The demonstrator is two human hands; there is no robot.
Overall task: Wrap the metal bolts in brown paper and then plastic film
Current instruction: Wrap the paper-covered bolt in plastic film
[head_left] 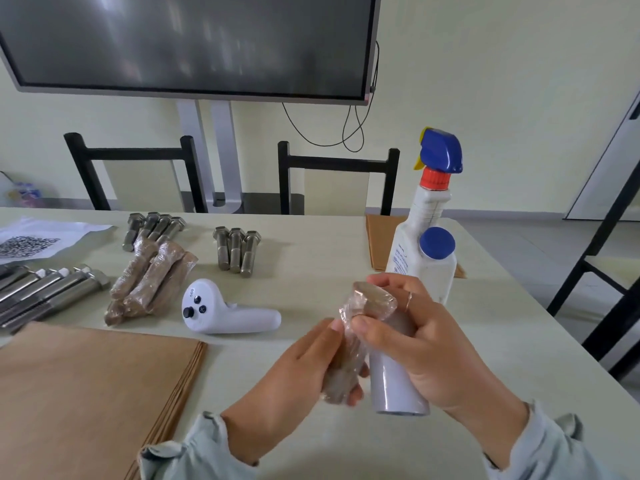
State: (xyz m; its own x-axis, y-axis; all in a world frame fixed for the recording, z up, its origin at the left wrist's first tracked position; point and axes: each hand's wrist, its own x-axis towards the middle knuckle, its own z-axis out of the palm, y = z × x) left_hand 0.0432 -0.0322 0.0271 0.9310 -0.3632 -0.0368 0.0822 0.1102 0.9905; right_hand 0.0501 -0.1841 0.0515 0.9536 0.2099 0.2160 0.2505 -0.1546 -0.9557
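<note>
A bolt wrapped in brown paper (370,301) is held upright above the table, with plastic film over its head end. My left hand (304,368) grips its lower shaft. My right hand (412,344) holds the roll of plastic film (394,382) against the bolt, thumb pressing on the film. Three bare metal bolts (237,249) lie at the middle back. Several wrapped bolts (152,277) lie left of centre, more bare bolts (154,228) behind them. A stack of brown paper sheets (93,393) lies at the front left.
A white handheld controller (225,311) lies between the wrapped bolts and my hands. A spray bottle (429,209) and a blue-capped bottle (438,261) stand at the right on brown paper. Long bolts (45,292) and a printed sheet (34,240) lie far left. Two chairs stand behind the table.
</note>
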